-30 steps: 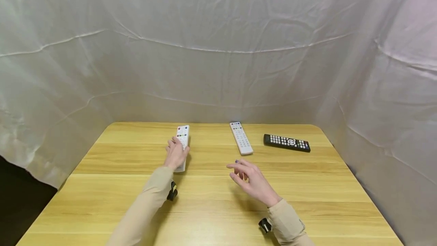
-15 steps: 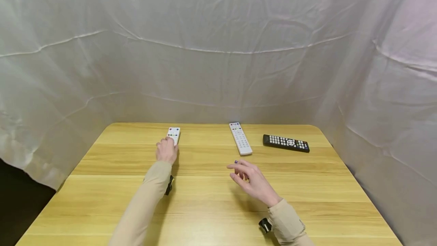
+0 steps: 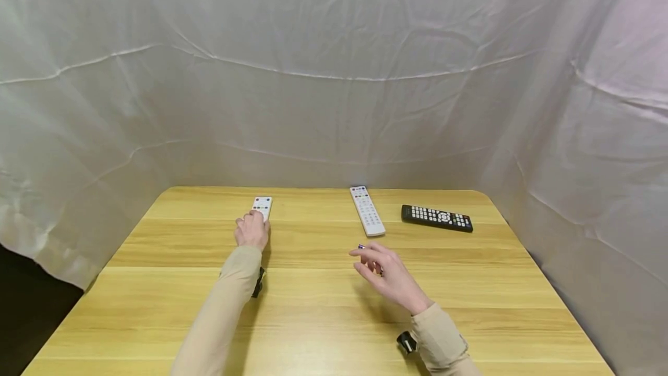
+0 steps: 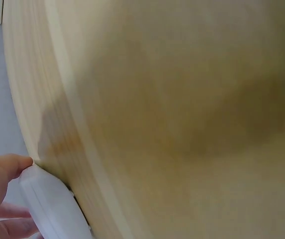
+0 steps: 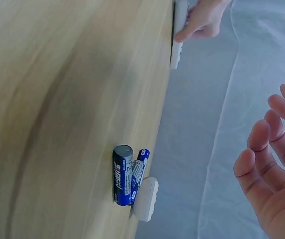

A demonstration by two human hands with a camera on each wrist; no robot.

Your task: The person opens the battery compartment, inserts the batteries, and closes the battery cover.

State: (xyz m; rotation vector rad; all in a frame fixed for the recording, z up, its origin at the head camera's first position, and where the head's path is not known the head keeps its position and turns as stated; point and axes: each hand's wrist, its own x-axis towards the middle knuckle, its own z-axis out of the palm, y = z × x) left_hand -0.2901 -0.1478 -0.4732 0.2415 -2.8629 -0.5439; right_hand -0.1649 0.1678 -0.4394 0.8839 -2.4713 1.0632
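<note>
A white remote control (image 3: 262, 206) with coloured buttons lies at the far left of the wooden table. My left hand (image 3: 251, 230) grips it from above, covering its lower part. In the left wrist view, the thumb (image 4: 19, 162) meets an edge of the white remote (image 4: 52, 205), with other fingers on its far side. My right hand (image 3: 388, 276) hovers at the middle right, fingers loosely bent and holding nothing. Blue batteries (image 5: 123, 177) lie close by in the right wrist view; in the head view that hand hides all but a blue bit of them.
Another white remote (image 3: 367, 211) lies at the back, right of centre. To its right is a black remote (image 3: 437, 217), lying crosswise. Grey-white cloth (image 3: 334, 103) hangs behind and beside the wooden table (image 3: 313, 318).
My left hand has moved left with the white remote, mostly in the first half second, and has since shifted only slightly. My right hand has stayed almost still, as have the other remotes.
</note>
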